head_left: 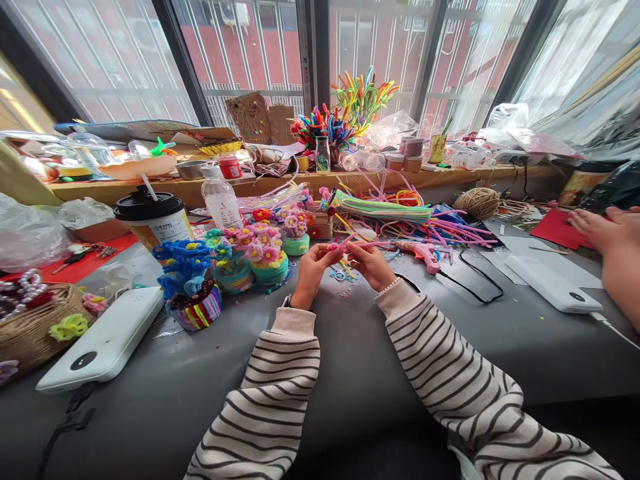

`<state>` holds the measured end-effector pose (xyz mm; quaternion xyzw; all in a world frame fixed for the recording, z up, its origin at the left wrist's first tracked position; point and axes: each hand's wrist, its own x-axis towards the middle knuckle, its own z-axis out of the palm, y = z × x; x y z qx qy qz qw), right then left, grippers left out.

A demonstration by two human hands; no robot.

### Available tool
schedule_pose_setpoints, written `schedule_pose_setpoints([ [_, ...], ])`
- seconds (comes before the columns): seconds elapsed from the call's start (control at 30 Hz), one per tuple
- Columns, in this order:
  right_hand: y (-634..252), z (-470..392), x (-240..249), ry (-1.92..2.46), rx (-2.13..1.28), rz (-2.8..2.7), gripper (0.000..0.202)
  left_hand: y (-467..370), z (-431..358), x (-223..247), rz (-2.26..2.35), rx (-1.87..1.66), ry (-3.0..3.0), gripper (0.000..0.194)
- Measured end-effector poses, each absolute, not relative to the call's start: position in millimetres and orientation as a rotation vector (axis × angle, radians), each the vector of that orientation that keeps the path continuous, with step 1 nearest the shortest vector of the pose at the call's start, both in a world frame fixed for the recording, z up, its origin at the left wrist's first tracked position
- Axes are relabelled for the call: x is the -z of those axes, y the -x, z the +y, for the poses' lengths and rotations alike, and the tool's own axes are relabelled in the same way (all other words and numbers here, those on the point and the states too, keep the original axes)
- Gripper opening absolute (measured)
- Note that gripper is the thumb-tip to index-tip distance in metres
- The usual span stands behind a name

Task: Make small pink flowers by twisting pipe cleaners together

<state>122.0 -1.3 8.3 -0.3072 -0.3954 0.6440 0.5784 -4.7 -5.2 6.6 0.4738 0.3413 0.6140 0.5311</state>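
Note:
Between my two hands is a pink pipe cleaner (353, 241), bent into small loops at its left part. My left hand (314, 272) pinches the looped part with thumb and forefinger. My right hand (371, 265) grips the pipe cleaner close beside it, the fingertips of both hands nearly meeting. Below them, small colourful scraps (343, 273) lie on the grey table (350, 353). Left of my left hand stand several little pots of pipe-cleaner flowers, among them pink flowers (263, 243) and blue flowers (185, 267). A pink glue gun (426, 256) lies right of my right hand.
Behind my hands lies a heap of pipe cleaners (385, 208). A lidded cup (155, 220) and a plastic bottle (220, 199) stand at left. White power banks (113, 340) lie on both sides. Another person's hand (613, 233) rests near red paper (555, 229) at right. Twine (477, 202) sits behind.

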Motion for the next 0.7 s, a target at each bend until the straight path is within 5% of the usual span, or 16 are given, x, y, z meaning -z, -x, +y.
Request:
schedule_pose_setpoints([
  [0.23, -124.6, 1.4, -9.3, 0.683, -1.528, -0.876, 0.023, 8.8, -4.3, -9.7, 0.735, -1.516, -0.962, 0.022],
  [0.4, -133.4, 5.8, -11.3, 0.517, -1.645, -0.577, 0.043, 13.3, -3.3, -10.2, 0.558, -1.441, -0.905, 0.019],
  [0.7, -140.9, 9.2, -10.2, 0.545, -1.555, -0.756, 0.034, 15.9, -6.4, -15.5, 0.485, -1.419, -0.877, 0.008],
])
